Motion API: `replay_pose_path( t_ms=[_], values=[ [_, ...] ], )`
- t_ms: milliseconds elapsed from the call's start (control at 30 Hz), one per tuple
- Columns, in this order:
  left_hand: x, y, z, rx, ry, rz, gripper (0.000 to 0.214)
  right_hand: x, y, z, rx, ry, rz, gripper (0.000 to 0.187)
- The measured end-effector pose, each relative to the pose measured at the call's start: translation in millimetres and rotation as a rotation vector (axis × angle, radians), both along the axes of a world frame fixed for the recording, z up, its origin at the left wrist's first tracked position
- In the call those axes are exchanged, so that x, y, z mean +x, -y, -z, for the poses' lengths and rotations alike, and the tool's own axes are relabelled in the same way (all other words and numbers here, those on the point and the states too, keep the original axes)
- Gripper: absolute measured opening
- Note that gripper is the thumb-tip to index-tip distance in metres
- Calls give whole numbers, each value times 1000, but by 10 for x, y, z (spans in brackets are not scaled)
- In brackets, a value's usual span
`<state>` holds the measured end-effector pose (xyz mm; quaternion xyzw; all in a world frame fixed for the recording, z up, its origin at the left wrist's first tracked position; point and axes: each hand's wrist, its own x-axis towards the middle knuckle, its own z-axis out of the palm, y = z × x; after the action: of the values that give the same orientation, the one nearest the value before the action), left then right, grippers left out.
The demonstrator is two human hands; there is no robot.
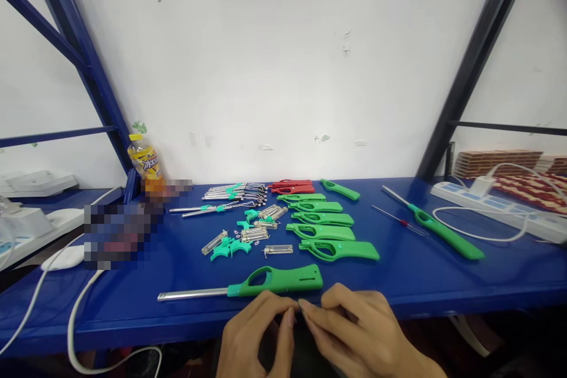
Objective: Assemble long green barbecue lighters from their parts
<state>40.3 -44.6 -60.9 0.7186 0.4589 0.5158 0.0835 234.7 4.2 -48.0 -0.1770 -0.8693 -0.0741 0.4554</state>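
Left hand (245, 331) beside, perhaps against, smooth green metal-tubed lighter (287, 279)

Slanted lettering ran across the yellow label (149, 163) of the drink bottle (142, 152) at the left of the table; it seemed to open with "PK", but its remaining letters were too small and blurred to read surely.

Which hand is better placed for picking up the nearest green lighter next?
Probably the left hand: its knuckles nearly meet the green lighter, whose metal tube points to that side. The right hand sits mostly beyond the lighter's other end.
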Motion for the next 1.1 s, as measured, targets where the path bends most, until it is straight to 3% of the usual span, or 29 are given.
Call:
replay_pose_path(
  t_ms=[200, 400, 567, 767, 1100],
  values=[
    [-35, -13, 14, 6, -62, 36, 20, 38, -6, 1, -159, -21, 47, 19],
    [-168, -103, 46, 239, -300, -144, 37, 154, -201, 37, -492, 15, 127, 19],
    [-314, -285, 70, 199, -510, -191, 48, 212, -333, 19, -660, 32, 223, 27],
    [-322, -299, 87, 100, -536, -122, 42, 161, -338, 15, -666, 99, 231, 29],
    [-321, -297, 88, 104, -532, -123, 42, 131, -379, 54, -594, 230, 308, 27]
  ],
)
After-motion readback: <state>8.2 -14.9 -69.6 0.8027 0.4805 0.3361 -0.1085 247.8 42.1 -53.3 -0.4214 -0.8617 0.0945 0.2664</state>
